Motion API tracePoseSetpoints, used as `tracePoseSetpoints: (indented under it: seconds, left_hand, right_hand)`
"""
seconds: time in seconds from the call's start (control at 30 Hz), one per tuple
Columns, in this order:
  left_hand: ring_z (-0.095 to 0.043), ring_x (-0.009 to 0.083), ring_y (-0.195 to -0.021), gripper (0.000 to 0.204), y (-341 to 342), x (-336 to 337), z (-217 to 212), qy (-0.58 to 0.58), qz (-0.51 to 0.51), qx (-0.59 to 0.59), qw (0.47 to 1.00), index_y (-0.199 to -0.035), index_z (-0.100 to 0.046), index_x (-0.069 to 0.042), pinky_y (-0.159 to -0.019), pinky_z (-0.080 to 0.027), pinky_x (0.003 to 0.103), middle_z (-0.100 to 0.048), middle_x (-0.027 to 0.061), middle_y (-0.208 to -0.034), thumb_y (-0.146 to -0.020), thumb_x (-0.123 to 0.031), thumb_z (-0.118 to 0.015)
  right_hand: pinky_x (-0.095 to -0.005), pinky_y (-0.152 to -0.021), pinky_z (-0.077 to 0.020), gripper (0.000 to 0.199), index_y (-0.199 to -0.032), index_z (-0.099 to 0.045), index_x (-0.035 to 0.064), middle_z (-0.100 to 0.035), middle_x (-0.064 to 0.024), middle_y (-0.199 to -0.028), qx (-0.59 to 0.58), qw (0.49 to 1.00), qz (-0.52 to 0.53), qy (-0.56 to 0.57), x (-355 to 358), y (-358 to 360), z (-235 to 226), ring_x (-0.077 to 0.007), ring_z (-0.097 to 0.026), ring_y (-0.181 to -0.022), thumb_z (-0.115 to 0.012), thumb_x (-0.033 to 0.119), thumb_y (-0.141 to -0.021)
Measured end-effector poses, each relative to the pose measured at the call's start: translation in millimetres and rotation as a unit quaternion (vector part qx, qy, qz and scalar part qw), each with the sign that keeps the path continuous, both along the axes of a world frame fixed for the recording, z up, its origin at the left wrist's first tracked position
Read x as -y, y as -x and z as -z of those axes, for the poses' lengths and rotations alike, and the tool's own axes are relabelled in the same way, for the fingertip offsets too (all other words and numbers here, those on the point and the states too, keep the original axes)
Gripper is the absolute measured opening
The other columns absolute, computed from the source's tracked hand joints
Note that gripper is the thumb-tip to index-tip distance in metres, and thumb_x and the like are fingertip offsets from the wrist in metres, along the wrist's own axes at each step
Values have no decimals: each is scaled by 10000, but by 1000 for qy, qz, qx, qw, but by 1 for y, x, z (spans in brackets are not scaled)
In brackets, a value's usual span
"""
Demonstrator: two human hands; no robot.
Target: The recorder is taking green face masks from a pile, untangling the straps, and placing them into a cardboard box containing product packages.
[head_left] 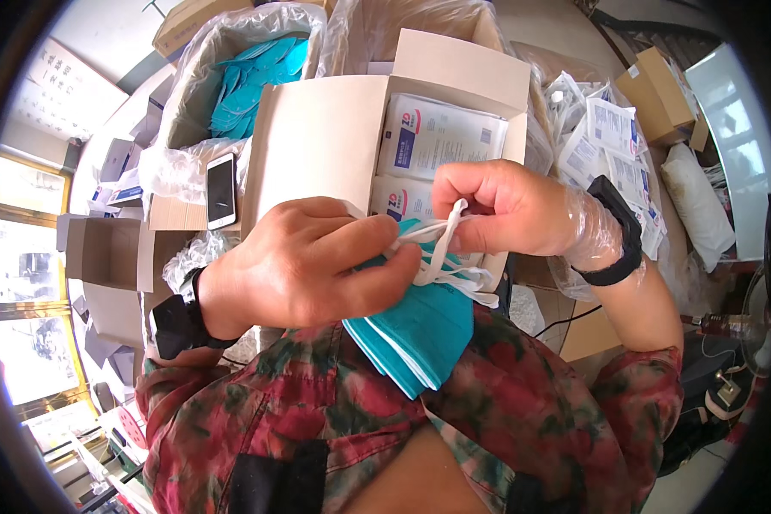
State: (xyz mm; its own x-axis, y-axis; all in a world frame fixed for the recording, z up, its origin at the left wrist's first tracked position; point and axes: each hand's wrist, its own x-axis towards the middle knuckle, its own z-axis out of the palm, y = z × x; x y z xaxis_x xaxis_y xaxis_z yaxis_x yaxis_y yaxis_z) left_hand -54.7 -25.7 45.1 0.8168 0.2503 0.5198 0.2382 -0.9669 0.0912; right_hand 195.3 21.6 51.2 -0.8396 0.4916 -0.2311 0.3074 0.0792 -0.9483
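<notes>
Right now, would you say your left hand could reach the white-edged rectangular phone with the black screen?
Probably yes: the phone lies just beyond the left hand with nothing covering it, though that hand seems occupied, pinching white cord loops of flat teal masks.

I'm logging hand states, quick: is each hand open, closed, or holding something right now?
Left hand: closed, holding white straps by the teal masks.
Right hand: closed, pinching the white straps.
</notes>
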Motion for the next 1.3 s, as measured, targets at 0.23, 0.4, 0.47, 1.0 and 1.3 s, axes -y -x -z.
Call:
tracePoseSetpoints:
  seconds: [0.23,0.4,0.47,1.0,1.3]
  left_hand:
    - [-604,191,-600,420,-3,0,-8,8,2,-25,1000,-1013,-675,-75,-488,-495,293,-576,104,-866,-603,-160,-706]
    - [-592,189,-594,463,-5,0,-10,19,4,-58,998,-1063,-685,-128,-486,-491,300,-549,77,-832,-602,-166,-696]
    - [-601,209,-599,455,-7,1,-10,39,-36,-87,995,-1052,-682,-133,-494,-498,310,-555,75,-836,-600,-177,-691]
    - [-626,275,-625,504,-5,3,3,50,-70,-78,993,-1095,-613,-69,-531,-518,359,-580,102,-858,-605,-155,-696]
    - [-653,285,-686,511,-3,7,5,81,-117,-33,989,-1120,-575,4,-595,-526,374,-632,123,-842,-654,-180,-676]
  right_hand:
    - [-243,-760,-461,155,-1025,-599,17,-620,6,-844,-38,992,-21,-117,-4,0,20,-80,-561,-821,-561,140,-939]
    - [-224,-662,-450,165,-977,-598,20,-597,12,-790,29,998,22,45,-10,-2,-4,-57,-535,-720,-559,177,-945]
    - [-209,-610,-425,196,-937,-593,28,-581,34,-765,32,990,42,129,-8,0,-10,-32,-506,-688,-563,222,-949]
    - [-427,-727,-491,245,-951,-569,-1,-630,-208,-809,104,983,-74,-134,18,-6,-9,-370,-642,-845,-625,222,-864]
    - [-315,-596,-465,166,-1040,-558,3,-590,-120,-730,29,970,-4,-242,25,-12,-3,-224,-592,-629,-535,131,-937]
